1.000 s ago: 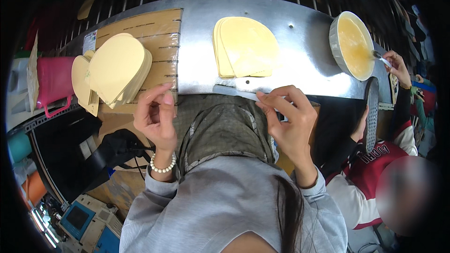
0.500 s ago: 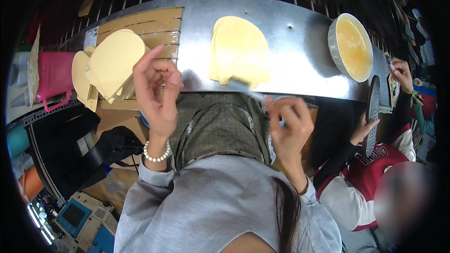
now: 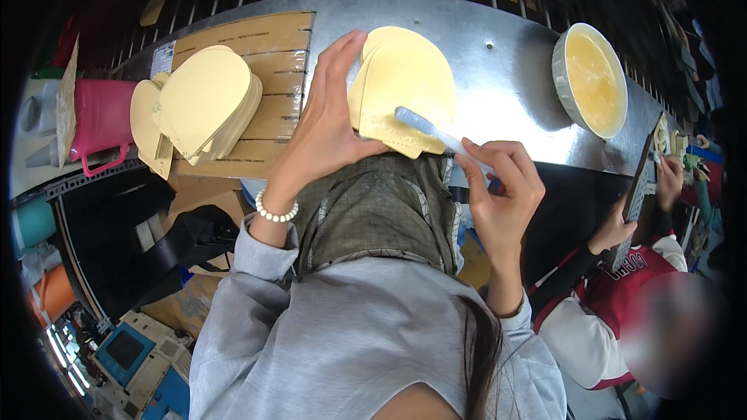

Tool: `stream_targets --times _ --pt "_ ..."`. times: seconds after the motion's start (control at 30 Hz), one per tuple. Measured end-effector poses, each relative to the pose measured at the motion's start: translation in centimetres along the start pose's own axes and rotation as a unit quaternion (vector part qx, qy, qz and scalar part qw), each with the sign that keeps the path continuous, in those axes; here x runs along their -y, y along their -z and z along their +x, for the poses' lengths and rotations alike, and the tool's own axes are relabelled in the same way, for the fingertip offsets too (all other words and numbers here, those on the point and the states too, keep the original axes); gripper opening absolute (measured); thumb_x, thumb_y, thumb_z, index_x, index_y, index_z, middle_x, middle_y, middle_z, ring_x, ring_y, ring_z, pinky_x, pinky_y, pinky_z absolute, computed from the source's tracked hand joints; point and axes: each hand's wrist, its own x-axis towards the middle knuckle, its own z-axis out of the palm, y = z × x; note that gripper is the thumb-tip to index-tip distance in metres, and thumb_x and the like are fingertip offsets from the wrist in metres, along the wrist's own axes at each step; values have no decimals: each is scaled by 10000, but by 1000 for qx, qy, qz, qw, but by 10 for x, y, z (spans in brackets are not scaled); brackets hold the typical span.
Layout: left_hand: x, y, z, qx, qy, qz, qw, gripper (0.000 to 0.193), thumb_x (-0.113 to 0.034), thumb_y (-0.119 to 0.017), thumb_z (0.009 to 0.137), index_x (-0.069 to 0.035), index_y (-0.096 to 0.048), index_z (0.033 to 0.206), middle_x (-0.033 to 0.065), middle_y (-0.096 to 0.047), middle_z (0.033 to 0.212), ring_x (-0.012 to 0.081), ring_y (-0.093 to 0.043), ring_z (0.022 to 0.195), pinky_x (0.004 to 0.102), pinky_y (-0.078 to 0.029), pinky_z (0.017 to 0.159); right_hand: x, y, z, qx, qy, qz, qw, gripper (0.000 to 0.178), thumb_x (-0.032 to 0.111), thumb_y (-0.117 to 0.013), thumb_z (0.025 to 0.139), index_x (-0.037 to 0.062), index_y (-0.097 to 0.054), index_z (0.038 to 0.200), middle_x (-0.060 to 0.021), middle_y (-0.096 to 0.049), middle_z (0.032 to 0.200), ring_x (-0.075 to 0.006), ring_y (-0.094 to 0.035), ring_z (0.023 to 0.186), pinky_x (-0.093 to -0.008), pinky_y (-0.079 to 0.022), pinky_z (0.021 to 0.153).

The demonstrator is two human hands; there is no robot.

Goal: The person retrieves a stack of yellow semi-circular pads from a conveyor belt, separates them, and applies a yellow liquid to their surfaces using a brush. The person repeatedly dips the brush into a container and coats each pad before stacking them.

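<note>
Item: pale yellow insole-shaped sheets (image 3: 405,89), a small fanned pile of at least two, lying on the metal worktop (image 3: 506,85) directly ahead. Left hand (image 3: 327,128), fingers spread, presses flat on the pile's left edge. Right hand (image 3: 502,187) pinches one blue-handled brush (image 3: 436,134), its tip on the top sheet. Handling note: keep the pile pinned firmly and stroke evenly out to the edge, likely best without overloading the brush. Also present: one round bowl (image 3: 591,78) of yellow liquid at right; one larger stack of matching sheets (image 3: 206,105) on a wooden board (image 3: 264,39) at left; one pink jug (image 3: 97,120) beyond.
</note>
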Motion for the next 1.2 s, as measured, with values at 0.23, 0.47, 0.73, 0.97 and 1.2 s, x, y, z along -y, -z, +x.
stream_targets --times 0.23,0.47,0.73,0.97,1.2 --pt "1 -12 13 -22 55 -77 995 1380 -277 -1003 597 -55 -119 1634 216 -232 1652 377 -275 1538 502 -297 1257 1 9 15 70 24 16 997 226 -20 -826 768 75 -819 973 -50 -695 844 -167 -627 729 -305 -474 612" --pt "-9 13 18 72 -69 27 995 1434 -298 -1015 526 -107 -138 1644 221 -197 1682 437 -230 1553 571 -227 1260 -7 16 15 -31 -159 192 968 231 43 -780 918 16 -754 1146 37 -633 866 10 -438 647 -162 -304 543" --pt "-21 24 63 189 -80 130 970 1431 -263 -1012 489 -243 -186 1658 223 -433 1542 437 -379 1471 639 -253 1214 -17 -30 2 50 -307 350 884 708 -42 -852 804 18 -506 1419 38 -488 991 4 -433 678 -163 -411 603" --pt "-21 35 69 185 -58 20 981 1339 -295 -984 539 -123 -236 1636 216 -404 1553 437 -426 1416 491 -377 1179 -22 -55 3 22 -269 313 911 813 -90 -856 729 37 -463 1429 17 -448 1013 1 -337 600 -172 -329 548" --pt "-46 48 71 168 12 9 986 1330 -334 -996 576 -97 -223 1633 224 -355 1600 416 -393 1463 469 -365 1211 -20 -39 5 78 -244 375 891 944 -154 -800 709 67 -384 1526 2 -435 1110 2 -348 632 -144 -334 572"
